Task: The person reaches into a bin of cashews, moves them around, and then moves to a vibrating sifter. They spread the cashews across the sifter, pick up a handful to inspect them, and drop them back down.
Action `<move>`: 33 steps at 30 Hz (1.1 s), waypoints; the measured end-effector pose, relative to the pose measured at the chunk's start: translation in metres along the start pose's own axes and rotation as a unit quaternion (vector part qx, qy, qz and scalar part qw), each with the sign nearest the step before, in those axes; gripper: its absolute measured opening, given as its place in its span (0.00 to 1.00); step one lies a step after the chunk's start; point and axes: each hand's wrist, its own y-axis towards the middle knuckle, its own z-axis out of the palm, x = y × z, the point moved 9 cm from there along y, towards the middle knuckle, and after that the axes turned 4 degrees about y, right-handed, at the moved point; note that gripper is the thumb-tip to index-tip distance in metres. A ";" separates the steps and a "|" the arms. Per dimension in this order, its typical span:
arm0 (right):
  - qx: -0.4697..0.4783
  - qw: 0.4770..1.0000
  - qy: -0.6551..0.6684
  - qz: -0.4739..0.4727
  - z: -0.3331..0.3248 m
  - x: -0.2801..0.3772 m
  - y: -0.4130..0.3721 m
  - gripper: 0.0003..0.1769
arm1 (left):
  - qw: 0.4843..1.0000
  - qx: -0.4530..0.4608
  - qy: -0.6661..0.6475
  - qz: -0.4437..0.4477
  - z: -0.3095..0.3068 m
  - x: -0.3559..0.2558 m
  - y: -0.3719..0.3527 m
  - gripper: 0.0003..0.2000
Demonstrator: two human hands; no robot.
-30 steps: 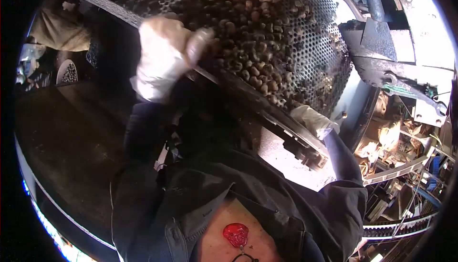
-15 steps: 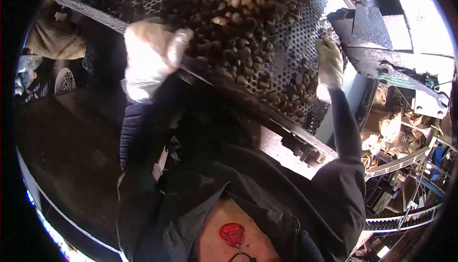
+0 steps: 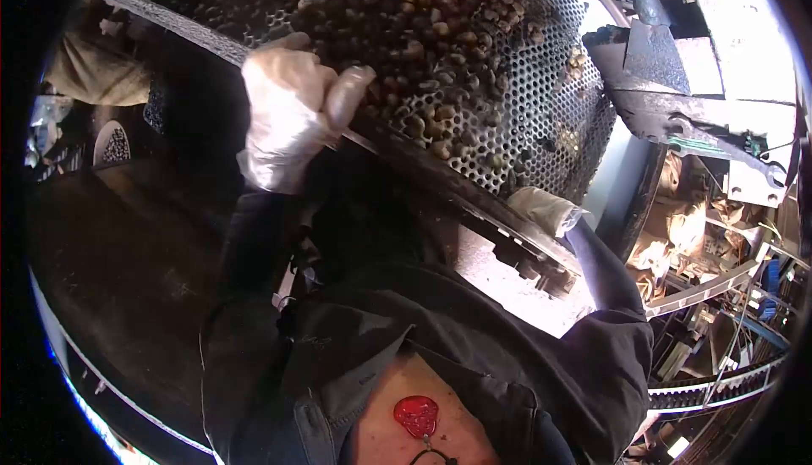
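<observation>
A perforated metal screen (image 3: 550, 97) slopes away in front of me, with many brown, rounded, nut-like pieces (image 3: 406, 50) spread over its upper and middle part. My left hand (image 3: 296, 110), in a pale glove, is closed round the dark near rim (image 3: 397, 152) of the screen, thumb toward the pieces. At the lower right corner, my right hand (image 3: 545, 209), gloved too, lies low just inside that rim. Its fingers point left and are partly hidden, so their grip does not show. Around it the mesh is mostly bare, with a few pieces to its left.
At the right, a scraper-like flat blade (image 3: 655, 59) and a wrench (image 3: 727, 154) lie on a metal ledge. Machinery with a curved toothed rail (image 3: 719, 397) stands lower right. A brown cloth (image 3: 97, 71) hangs at the left above a dark surface (image 3: 127, 253).
My right hand has moved down and left from the screen's right side to its near corner. Pieces there have cleared off the mesh. My left hand has shifted slightly right along the rim.
</observation>
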 end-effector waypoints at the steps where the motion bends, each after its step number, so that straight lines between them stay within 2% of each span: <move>1: -0.023 0.999 -0.030 -0.034 0.005 -0.005 0.004 0.12 | 1.000 0.006 0.004 0.003 0.000 0.002 0.001 0.18; 2: -0.046 0.995 -0.057 -0.067 0.006 0.005 0.008 0.13 | 0.998 0.002 0.048 0.052 -0.004 0.006 0.004 0.20; 4: -0.047 0.987 0.142 -0.055 -0.004 0.006 0.001 0.19 | 0.999 0.029 0.002 -0.035 0.000 0.014 0.001 0.21; 5: -0.022 0.979 0.201 0.034 -0.011 -0.007 -0.009 0.19 | 0.998 0.037 -0.027 -0.050 0.004 0.006 -0.001 0.21; 6: -0.030 0.947 0.296 0.126 -0.032 0.006 -0.014 0.19 | 0.995 0.044 -0.054 -0.065 0.006 0.003 0.002 0.21; 7: -0.070 0.887 0.412 0.195 -0.055 0.027 -0.018 0.19 | 0.997 -0.074 0.007 0.004 -0.014 0.006 0.012 0.26; 8: -0.122 0.825 0.515 0.198 -0.079 0.054 -0.014 0.20 | 0.999 -0.043 0.024 0.016 -0.006 0.023 0.003 0.26; 10: -0.195 0.712 0.670 0.077 -0.130 0.110 0.012 0.22 | 1.000 -0.029 0.011 0.003 -0.007 0.008 0.008 0.25; 11: -0.227 0.689 0.688 0.014 -0.153 0.128 0.026 0.23 | 1.000 -0.015 -0.005 -0.007 -0.005 -0.001 0.009 0.25; 12: -0.335 0.685 0.646 0.021 -0.169 0.133 0.032 0.21 | 0.999 0.011 -0.038 -0.023 0.001 -0.004 0.010 0.24; 13: -0.437 0.673 0.596 0.027 -0.186 0.131 0.031 0.19 | 0.998 -0.048 0.027 -0.004 -0.011 0.002 0.012 0.22; 14: -0.488 0.713 0.502 0.040 -0.195 0.089 0.025 0.17 | 0.999 0.014 0.034 0.010 -0.003 0.018 0.003 0.16; 15: -0.538 0.739 0.400 0.065 -0.202 0.049 0.019 0.15 | 0.998 0.005 0.058 0.036 -0.003 0.011 -0.001 0.15; 17: -0.590 0.768 0.196 0.157 -0.241 -0.018 0.009 0.19 | 0.999 0.036 -0.018 -0.023 -0.002 0.000 0.002 0.15; 18: -0.590 0.771 0.131 0.200 -0.259 -0.051 0.003 0.21 | 0.999 -0.027 -0.014 -0.017 -0.004 -0.010 0.011 0.21; 20: -0.573 0.779 0.048 0.250 -0.294 -0.105 0.006 0.25 | 0.998 -0.048 0.048 -0.006 -0.013 0.016 0.009 0.22; 21: -0.560 0.785 0.020 0.265 -0.310 -0.127 0.013 0.27 | 0.998 0.021 0.056 -0.028 -0.004 0.032 0.001 0.23; 22: -0.549 0.792 0.004 0.266 -0.324 -0.143 0.024 0.29 | 1.000 -0.004 0.024 -0.016 0.010 0.023 -0.012 0.26; 23: -0.539 0.799 -0.008 0.265 -0.336 -0.152 0.037 0.32 | 0.999 0.011 -0.032 -0.007 0.004 0.007 0.001 0.29; 24: -0.529 0.804 -0.017 0.270 -0.344 -0.163 0.045 0.34 | 0.999 -0.027 -0.012 -0.041 0.000 0.003 -0.003 0.30; 25: -0.523 0.806 -0.021 0.276 -0.345 -0.169 0.048 0.36 | 0.999 -0.014 -0.012 -0.050 -0.003 0.016 -0.003 0.31; 28: -0.508 0.812 -0.031 0.285 -0.313 -0.187 0.031 0.44 | 0.999 -0.014 0.013 -0.039 -0.005 0.021 -0.002 0.32; 30: -0.482 0.830 -0.044 0.276 -0.260 -0.184 0.007 0.49 | 0.994 0.019 -0.059 -0.090 0.004 0.008 -0.002 0.32; 31: -0.463 0.843 -0.052 0.268 -0.228 -0.179 -0.005 0.51 | 0.997 -0.011 -0.025 -0.077 -0.002 0.013 -0.003 0.34; 33: -0.420 0.872 -0.188 0.164 -0.151 -0.124 -0.015 0.24 | 0.996 -0.003 0.025 -0.086 0.005 0.028 -0.005 0.36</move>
